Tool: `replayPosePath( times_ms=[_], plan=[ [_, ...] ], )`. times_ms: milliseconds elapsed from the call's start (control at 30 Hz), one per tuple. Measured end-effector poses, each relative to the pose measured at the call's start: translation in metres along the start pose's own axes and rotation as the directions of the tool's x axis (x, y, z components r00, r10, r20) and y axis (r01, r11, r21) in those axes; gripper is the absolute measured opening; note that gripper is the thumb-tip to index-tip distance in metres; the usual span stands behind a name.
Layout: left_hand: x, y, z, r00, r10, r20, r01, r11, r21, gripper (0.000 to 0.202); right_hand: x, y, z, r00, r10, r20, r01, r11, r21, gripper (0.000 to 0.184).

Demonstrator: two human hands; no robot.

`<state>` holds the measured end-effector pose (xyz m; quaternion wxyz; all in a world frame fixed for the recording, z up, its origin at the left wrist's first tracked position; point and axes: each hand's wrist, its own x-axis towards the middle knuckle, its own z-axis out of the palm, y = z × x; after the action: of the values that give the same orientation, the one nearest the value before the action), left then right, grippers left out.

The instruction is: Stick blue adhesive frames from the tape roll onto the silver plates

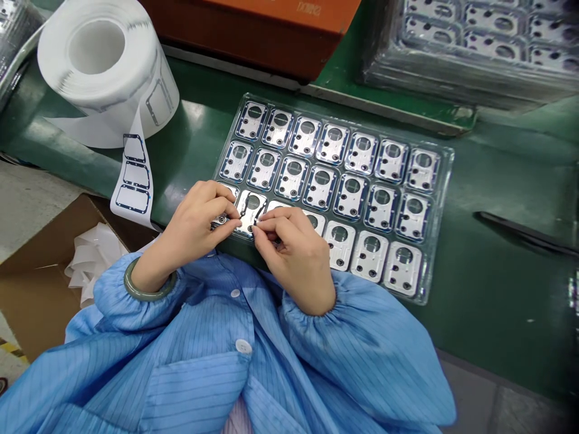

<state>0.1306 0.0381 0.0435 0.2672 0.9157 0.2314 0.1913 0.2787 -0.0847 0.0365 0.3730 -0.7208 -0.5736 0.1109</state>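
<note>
A clear plastic tray [441,205] lies on the green table and holds several small metal plates in three rows. My left hand [199,226] and my right hand [294,253] meet over the tray's near left corner. Both pinch a thin dark gasket frame [253,212] over one metal plate [248,208] in the front row. My fingers are curled and pressed together at the frame. A green bangle [147,290] sits on my left wrist, and blue striped sleeves cover both arms.
A white roll of gasket labels [102,60] stands at the far left, its strip [134,175] hanging over the table edge. An orange box [253,30] is behind the tray. Stacked trays [479,48] sit far right. A cardboard box [40,277] with white liner scraps is below left. Black tweezers [525,232] lie right.
</note>
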Motion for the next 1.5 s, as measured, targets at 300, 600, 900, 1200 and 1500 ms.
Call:
replayPosePath(
  times_ms=[300, 600, 900, 1200, 1500],
  plan=[
    [0.002, 0.000, -0.008, 0.996, -0.026, 0.086, 0.028, 0.999, -0.031, 0.001, 0.003, -0.004, -0.003, 0.998, 0.056, 0.042, -0.056, 0.998, -0.002, 0.008],
    [0.003, 0.006, -0.008, 0.987, -0.082, 0.136, 0.076, 0.996, 0.048, 0.004, 0.006, -0.008, -0.003, 0.993, 0.063, 0.100, -0.060, 0.998, -0.035, 0.004],
    [-0.006, 0.009, 0.004, 0.986, -0.021, -0.163, 0.003, 0.993, -0.114, 0.004, -0.002, -0.002, -0.008, 0.993, 0.116, -0.022, -0.100, 0.927, 0.362, 0.006],
    [-0.004, 0.024, 0.017, 0.916, 0.067, -0.396, -0.113, 0.989, -0.094, 0.004, -0.008, 0.001, -0.009, 0.979, 0.179, -0.099, -0.101, 0.844, 0.527, 0.002],
    [-0.001, 0.043, 0.025, 0.883, -0.374, -0.284, 0.160, 0.808, -0.567, 0.031, -0.011, 0.002, -0.005, 0.949, 0.231, -0.215, -0.089, 0.849, 0.520, 0.005]
  ],
)
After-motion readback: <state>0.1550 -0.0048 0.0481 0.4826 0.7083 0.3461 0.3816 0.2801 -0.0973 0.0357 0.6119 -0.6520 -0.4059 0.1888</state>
